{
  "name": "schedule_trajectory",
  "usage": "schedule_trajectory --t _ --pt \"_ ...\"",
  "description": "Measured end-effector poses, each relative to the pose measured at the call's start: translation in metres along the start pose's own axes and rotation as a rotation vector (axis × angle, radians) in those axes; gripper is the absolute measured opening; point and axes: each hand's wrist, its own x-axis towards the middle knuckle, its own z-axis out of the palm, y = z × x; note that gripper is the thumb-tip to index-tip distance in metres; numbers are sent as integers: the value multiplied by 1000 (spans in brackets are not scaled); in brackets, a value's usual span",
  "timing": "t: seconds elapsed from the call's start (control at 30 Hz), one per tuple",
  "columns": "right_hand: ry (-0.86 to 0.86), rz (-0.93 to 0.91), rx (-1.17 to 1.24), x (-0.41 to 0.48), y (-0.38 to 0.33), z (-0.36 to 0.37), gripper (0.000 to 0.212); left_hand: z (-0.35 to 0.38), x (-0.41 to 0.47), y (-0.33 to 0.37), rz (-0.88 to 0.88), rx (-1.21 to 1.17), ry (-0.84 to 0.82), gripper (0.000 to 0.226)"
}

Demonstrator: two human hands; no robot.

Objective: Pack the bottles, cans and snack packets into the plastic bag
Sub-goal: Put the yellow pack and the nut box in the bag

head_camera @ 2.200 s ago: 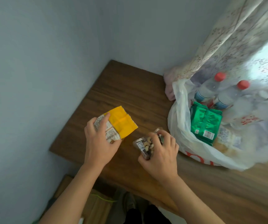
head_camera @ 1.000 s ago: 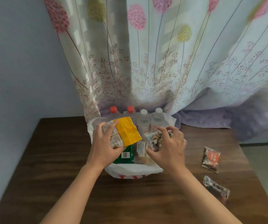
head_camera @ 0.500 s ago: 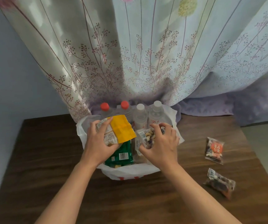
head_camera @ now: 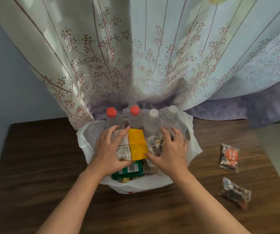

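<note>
A white plastic bag [head_camera: 85, 141] stands open on the wooden table [head_camera: 34, 166], against the curtain. Upright at its back are two red-capped bottles [head_camera: 111, 112] [head_camera: 134, 110] and two white-capped bottles [head_camera: 153, 113] [head_camera: 172, 110]. A green snack packet [head_camera: 131, 169] lies at the bag's front. My left hand [head_camera: 108, 151] spans a yellow-and-white snack packet [head_camera: 136, 144] inside the bag's mouth, fingers at its top, thumb at its bottom. My right hand [head_camera: 171, 152] lies over a clear packet of mixed nuts [head_camera: 156, 144] beside it, fingers spread.
Two more snack packets lie on the table to the right of the bag: one with a red round label [head_camera: 229, 157] and a dark one [head_camera: 235, 194] nearer me. The floral curtain [head_camera: 152, 56] hangs behind the bag. A blue-grey wall [head_camera: 4, 73] borders the left.
Both hands carried their packets from the table's left corner to the bag. Over the last half second they have sunk lower into its mouth and the fingers have spread.
</note>
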Motion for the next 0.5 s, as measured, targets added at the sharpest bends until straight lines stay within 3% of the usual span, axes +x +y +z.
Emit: schedule_trajectory --t 0.13,0.5 --pt "21 -14 27 2 4 2 109 -6 -2 1 22 53 32 137" --pt "110 -75 92 -1 5 -14 92 -18 -1 19 34 63 124 117"
